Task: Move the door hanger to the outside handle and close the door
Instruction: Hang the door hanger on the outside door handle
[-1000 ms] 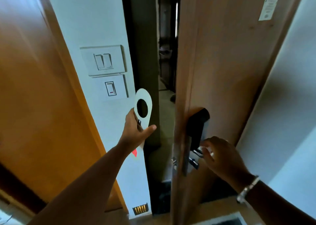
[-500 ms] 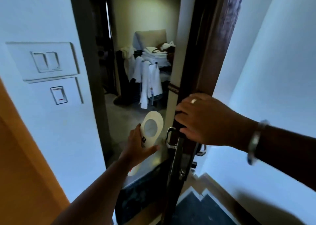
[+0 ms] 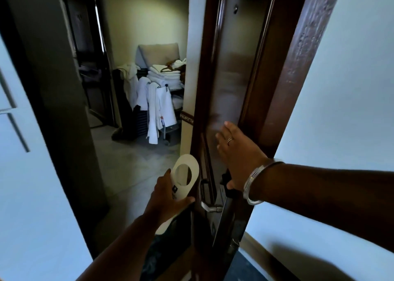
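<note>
My left hand (image 3: 165, 197) is shut on a white card door hanger (image 3: 184, 181) with a round hole at its top. The hanger's top sits just left of the silver outside handle (image 3: 205, 197), apart from it. The dark brown door (image 3: 230, 88) stands open, seen nearly edge-on. My right hand (image 3: 236, 152) lies flat on the door's edge above the lock, fingers spread, thumb hooked by the dark lock body (image 3: 226, 184). It holds nothing. A ring and a metal bangle are on that hand and wrist.
A cart (image 3: 162, 93) piled with white towels and linen stands in the corridor past the doorway. The dark door frame (image 3: 53, 110) bounds the opening at left. White wall fills both sides, with a switch plate edge (image 3: 10, 110) at far left.
The view has moved closer to the doorway. My left hand has carried the hanger nearer the outside handle. My right hand has shifted from gripping the door's edge to a flat, spread hold.
</note>
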Action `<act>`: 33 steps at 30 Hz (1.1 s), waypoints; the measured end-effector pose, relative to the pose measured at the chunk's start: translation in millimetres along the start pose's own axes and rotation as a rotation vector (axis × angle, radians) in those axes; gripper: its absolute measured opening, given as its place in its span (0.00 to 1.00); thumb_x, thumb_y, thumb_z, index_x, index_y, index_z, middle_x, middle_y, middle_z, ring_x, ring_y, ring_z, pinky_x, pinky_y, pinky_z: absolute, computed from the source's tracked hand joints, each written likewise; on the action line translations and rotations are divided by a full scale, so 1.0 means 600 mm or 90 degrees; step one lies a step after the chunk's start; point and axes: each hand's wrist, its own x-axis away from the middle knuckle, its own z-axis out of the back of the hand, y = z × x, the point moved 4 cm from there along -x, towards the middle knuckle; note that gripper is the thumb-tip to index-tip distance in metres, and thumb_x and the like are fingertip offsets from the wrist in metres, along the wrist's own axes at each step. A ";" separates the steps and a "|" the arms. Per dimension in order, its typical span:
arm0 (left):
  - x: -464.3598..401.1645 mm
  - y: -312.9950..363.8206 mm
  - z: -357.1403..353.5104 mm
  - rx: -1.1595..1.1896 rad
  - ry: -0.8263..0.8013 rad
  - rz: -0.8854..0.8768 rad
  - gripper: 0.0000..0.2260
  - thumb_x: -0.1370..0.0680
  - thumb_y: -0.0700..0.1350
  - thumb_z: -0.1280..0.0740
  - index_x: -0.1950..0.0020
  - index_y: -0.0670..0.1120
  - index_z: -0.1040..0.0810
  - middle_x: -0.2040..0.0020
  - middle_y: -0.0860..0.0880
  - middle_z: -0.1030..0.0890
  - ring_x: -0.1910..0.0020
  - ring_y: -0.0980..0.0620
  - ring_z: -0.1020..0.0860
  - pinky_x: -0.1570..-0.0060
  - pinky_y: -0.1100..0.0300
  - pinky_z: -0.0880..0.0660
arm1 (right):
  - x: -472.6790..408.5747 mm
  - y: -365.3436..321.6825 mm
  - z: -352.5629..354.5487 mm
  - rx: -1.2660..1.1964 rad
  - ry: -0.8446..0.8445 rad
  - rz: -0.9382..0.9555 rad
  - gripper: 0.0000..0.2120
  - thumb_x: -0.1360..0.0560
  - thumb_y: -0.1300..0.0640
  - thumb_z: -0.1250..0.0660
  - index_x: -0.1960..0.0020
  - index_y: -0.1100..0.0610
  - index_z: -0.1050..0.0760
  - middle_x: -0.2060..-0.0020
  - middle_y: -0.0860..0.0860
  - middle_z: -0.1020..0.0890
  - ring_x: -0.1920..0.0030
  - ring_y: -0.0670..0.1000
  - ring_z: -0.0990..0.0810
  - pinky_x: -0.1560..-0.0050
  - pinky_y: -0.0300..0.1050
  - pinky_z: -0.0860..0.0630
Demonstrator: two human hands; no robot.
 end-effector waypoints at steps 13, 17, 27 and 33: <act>-0.086 0.039 -0.145 0.072 -0.143 -0.123 0.51 0.41 0.69 0.23 0.25 0.57 0.43 0.30 0.51 0.31 0.33 0.48 0.27 0.45 0.51 0.19 | -0.002 0.016 -0.140 -0.069 -0.166 -0.047 0.45 0.24 0.29 0.50 0.20 0.58 0.59 0.21 0.63 0.59 0.22 0.67 0.60 0.25 0.66 0.65; -0.090 0.047 -0.185 0.084 -0.178 -0.105 0.54 0.41 0.71 0.24 0.23 0.59 0.49 0.27 0.51 0.34 0.31 0.48 0.30 0.41 0.46 0.21 | 0.006 0.017 -0.180 -0.066 -0.165 -0.067 0.51 0.28 0.25 0.49 0.20 0.58 0.59 0.21 0.63 0.60 0.22 0.67 0.61 0.26 0.67 0.67; -0.096 0.088 -0.250 0.108 -0.238 -0.148 0.54 0.41 0.71 0.24 0.23 0.56 0.46 0.29 0.50 0.34 0.32 0.49 0.31 0.37 0.48 0.25 | 0.030 0.025 -0.270 -0.075 -0.127 -0.108 0.50 0.27 0.26 0.47 0.20 0.56 0.58 0.21 0.64 0.60 0.22 0.67 0.61 0.27 0.66 0.69; -0.098 0.103 -0.269 0.086 -0.262 -0.162 0.55 0.41 0.72 0.26 0.22 0.57 0.49 0.30 0.53 0.41 0.36 0.56 0.37 0.49 0.62 0.30 | 0.040 0.032 -0.315 -0.086 -0.116 -0.120 0.49 0.27 0.27 0.46 0.19 0.56 0.58 0.21 0.65 0.60 0.22 0.67 0.60 0.26 0.67 0.66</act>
